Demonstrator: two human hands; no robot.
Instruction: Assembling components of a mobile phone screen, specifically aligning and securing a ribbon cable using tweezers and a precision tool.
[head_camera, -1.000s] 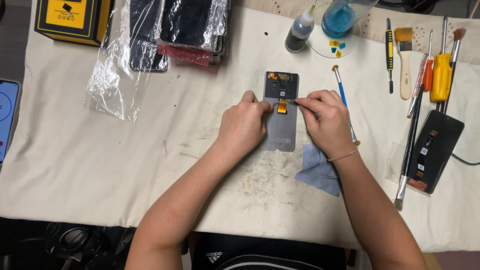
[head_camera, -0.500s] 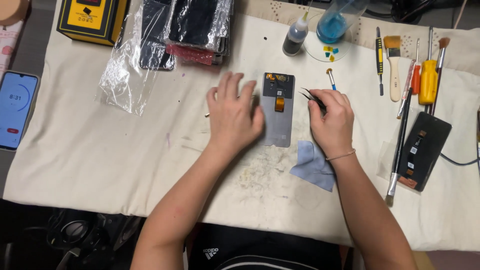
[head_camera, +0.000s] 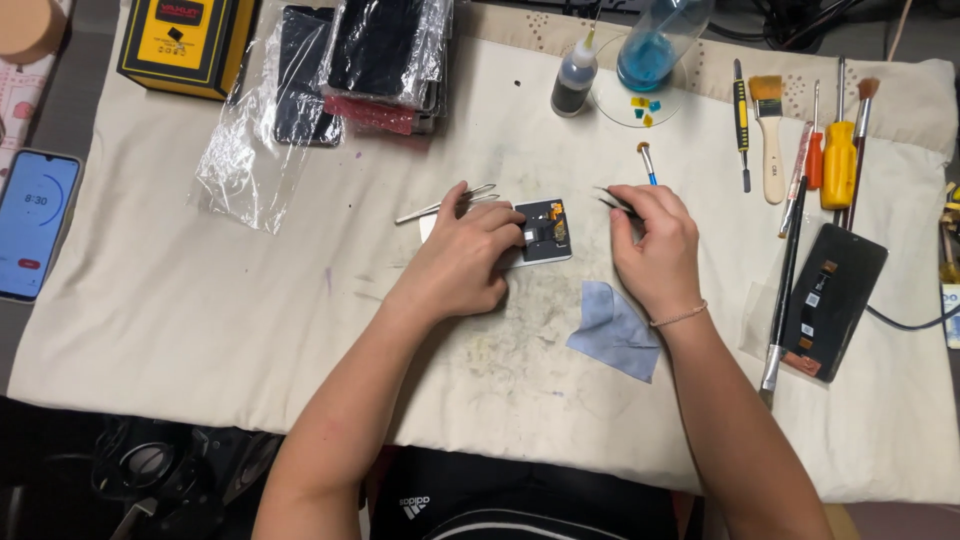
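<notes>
Both hands are laid on the cream work cloth, and the phone screen assembly has been turned since half a second ago: then it lay lengthwise between the hands, now it is pinned crosswise under the left hand, fingers closed flat over its near end. Dark tweezers are pinched by the right hand, lifted just beside the exposed flex connector, so the part appears repositioned for finer work.
</notes>
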